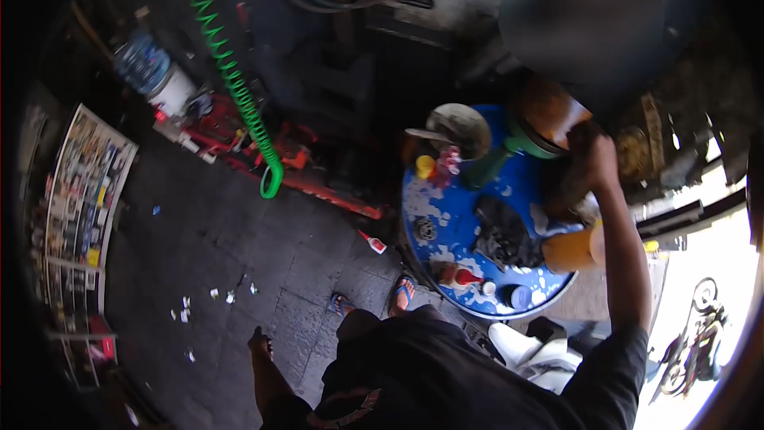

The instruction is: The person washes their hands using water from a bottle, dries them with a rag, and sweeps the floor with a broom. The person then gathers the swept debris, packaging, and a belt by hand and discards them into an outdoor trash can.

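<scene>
My right hand (593, 158) reaches over the far right side of a blue drum top (497, 227). Its fingers are curled beside the rim of a green funnel-like vessel (532, 142); blur hides what they grip. Something brown and rounded (549, 111) shows above that rim. My left hand (260, 342) hangs low at my side, fingers loosely bent, with nothing visible in it. Near my right forearm lies a yellow-orange container (569, 248), next to a crumpled black bag (505, 235). A pale round bowl (460, 129) stands at the drum's far left.
A red-tipped bottle (458, 275) and a blue lid (519, 296) lie near the drum's front edge. A green coiled hose (235, 84) hangs over a red metal frame (318, 187). Litter (231, 296) dots the dark floor. A display case (83, 199) stands left; a motorcycle (688, 338) is outside.
</scene>
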`<state>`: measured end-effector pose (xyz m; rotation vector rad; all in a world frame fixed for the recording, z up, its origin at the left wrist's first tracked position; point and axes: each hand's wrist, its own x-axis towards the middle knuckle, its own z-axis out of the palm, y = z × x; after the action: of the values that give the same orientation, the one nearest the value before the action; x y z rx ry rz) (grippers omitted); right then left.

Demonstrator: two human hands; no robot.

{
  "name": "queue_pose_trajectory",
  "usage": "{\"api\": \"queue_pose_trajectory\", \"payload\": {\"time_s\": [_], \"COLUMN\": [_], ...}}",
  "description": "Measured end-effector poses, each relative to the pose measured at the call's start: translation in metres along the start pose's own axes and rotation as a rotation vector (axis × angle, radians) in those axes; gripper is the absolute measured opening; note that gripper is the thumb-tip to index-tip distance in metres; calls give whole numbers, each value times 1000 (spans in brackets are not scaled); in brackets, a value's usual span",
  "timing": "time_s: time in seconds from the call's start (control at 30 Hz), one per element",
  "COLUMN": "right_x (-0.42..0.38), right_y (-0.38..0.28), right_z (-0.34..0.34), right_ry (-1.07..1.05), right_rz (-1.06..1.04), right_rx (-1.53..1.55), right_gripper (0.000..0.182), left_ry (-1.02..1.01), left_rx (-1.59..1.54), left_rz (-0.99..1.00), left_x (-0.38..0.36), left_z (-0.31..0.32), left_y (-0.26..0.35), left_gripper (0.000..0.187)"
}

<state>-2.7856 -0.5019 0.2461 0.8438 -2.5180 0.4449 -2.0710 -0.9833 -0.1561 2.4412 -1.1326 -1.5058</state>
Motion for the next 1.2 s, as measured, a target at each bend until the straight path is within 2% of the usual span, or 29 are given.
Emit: {"api": "queue_pose_trajectory", "payload": {"time_s": [0.03, 0.1, 0.17, 0.23, 0.27, 0.3, 0.33, 0.37, 0.43, 0.47, 0.53, 0.63, 0.67, 0.7, 0.77, 0.8, 0.83, 0.9, 0.97, 1.03, 1.13, 1.17, 1.2], "right_x": [2, 1, -1, 2, 6, 12, 17, 21, 31, 34, 43, 46, 46, 46, 44, 39, 32, 18, -11, -45, -84, -80, -71], "right_y": [-24, -49, -58, -92, -109, -113, -131, -171, -213, -237, -309, -393, -416, -437, -471, -501, -527, -510, -499, -509, -508, -530, -544], "right_z": [-14, -22, -19, -18, -15, -7, 1, -7, 6, 8, 6, 29, 40, 60, 107, 123, 143, 254, 338, 378, 458, 466, 494], "right_ry": [-59, -127, -122, -10, -55, -62, -107, -179, -198, -190, -209, -281, -306, -296, -474, -464, -467, -516, -907, -961, -1009, -1053, -1015], "right_rz": [13, 78, -32, -143, -72, -173, -108, -119, -266, -276, -456, -440, -431, -419, -320, -311, -302, -286, 70, -235, 40, 35, -19], "right_rx": [6, 82, 120, 170, 192, 198, 238, 382, 413, 417, 282, 279, 307, 320, 496, 553, 605, 612, 611, 163, 471, 596, 534], "right_gripper": [11, 11, 8, 17, 20, 17, 14, 10, 8, 8, 11, 13, 10, 10, 10, 11, 12, 12, 14, 23, 16, 18, 20], "left_ry": [-25, 46, 202, 285, 332, 375, 457, 540, 515, 487, 439, 337, 397, 460, 392, 422, 434, 396, 397, 397, 455, 476, 491], "left_rx": [-156, -209, -51, -42, -48, -39, -44, -40, -96, -113, -202, -341, -390, -444, -584, -691, -680, -676, -662, -642, -807, -799, -787], "left_rz": [-186, -193, -169, -221, -215, -200, -192, -177, -217, -260, -295, -391, -361, -321, -381, -319, -395, -358, -400, -419, -407, -448, -460], "left_x": [-8, -17, -14, 3, -5, -15, -6, 8, 9, 7, 11, 56, 90, 124, 102, 162, 130, 118, 122, 137, 148, 141, 143], "left_z": [-7, -15, -29, -49, -59, -69, -76, -82, -97, -109, -123, -150, -145, -157, -186, -193, -206, -229, -242, -257, -259, -263, -264], "left_y": [-10, -30, -47, -75, -78, -77, -91, -101, -95, -94, -93, -107, -138, -147, -123, -160, -138, -133, -138, -143, -159, -147, -143], "left_gripper": [32, 42, 44, 48, 50, 51, 52, 53, 53, 54, 53, 50, 52, 54, 56, 46, 37, 35, 36, 37, 37, 38, 38]}}
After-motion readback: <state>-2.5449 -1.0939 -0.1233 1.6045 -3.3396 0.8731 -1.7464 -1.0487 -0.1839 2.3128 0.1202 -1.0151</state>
